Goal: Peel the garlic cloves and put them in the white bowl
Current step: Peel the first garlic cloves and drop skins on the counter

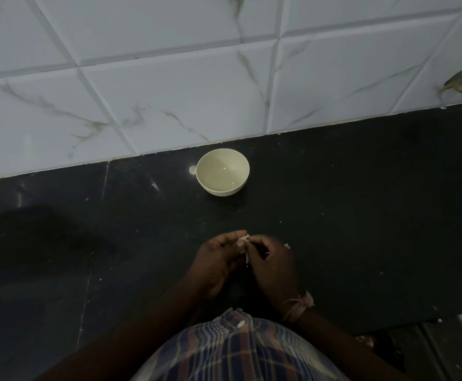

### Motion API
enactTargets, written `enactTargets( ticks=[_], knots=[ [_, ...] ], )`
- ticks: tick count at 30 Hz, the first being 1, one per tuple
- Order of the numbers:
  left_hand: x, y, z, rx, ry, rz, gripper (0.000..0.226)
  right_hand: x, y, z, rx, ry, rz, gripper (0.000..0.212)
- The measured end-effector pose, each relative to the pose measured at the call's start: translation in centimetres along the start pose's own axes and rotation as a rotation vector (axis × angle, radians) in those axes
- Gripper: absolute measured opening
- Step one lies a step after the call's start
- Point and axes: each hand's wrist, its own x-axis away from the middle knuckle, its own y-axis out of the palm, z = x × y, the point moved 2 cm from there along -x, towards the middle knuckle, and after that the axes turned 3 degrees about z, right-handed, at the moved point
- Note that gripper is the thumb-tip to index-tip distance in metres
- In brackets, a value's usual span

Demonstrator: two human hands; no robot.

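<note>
Black polished stone tabletop [361, 202], butted against a white marble-veined tiled wall [169, 78]. One white bowl [222, 171] stands upright on it near the wall. Small pale flecks [287, 246] lie scattered on the dark surface.

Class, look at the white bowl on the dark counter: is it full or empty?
Empty. The white bowl stands upright and its bare inside shows no cloves. Both hands hold one garlic clove nearer the person.

No readable text, labels, brands or numbers anywhere in view.
</note>
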Motion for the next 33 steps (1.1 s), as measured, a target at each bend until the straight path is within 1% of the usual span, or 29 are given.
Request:
enactTargets(
  ticks=[4,9,11,14,16,19,21,25,28,30,33],
  knots=[
    [0.0,0.2,0.1,0.001,0.01,0.031,0.024,0.2,0.2,-0.8,0.018,-0.025,0.021,0.012],
    [0.1,0.0,-0.2,0.016,0.0,0.063,0.023,0.2,0.1,-1.2,0.024,-0.102,0.03,0.009],
    [0.1,0.0,-0.2,0.013,0.004,0.067,0.021,0.1,0.2,-1.3,0.012,-0.084,0.035,0.009],
    [0.2,-0.2,-0.1,0.028,-0.006,0.077,0.019,-0.2,0.2,-1.4,-0.029,-0.013,0.0,0.009],
    [0.3,-0.2,0.1,0.016,-0.003,0.075,0.019,-0.3,0.1,-1.4,-0.04,0.003,-0.019,0.012],
    [0.3,-0.2,0.4,-0.012,0.013,0.074,0.019,-0.4,-0.1,-1.3,-0.044,-0.034,-0.03,0.015],
    [0.3,-0.1,0.5,-0.005,0.014,0.072,0.019,-0.4,-0.2,-1.1,-0.034,-0.059,-0.034,0.013],
    [0.4,-0.1,0.5,-0.011,-0.007,0.061,0.021,-0.2,-0.3,-0.7,0.054,-0.173,-0.031,0.018],
    [0.4,-0.2,0.7,-0.028,0.007,0.074,0.021,-0.3,-0.1,-0.7,0.037,-0.198,-0.041,0.017],
    [0.4,-0.2,0.8,-0.041,0.025,0.078,0.021,-0.5,0.0,-1.0,-0.023,-0.136,-0.073,0.015],
    [0.5,0.0,1.0,0.01,0.03,0.077,0.02,-0.9,0.0,-1.4,-0.201,0.077,-0.123,0.009]
  ],
)
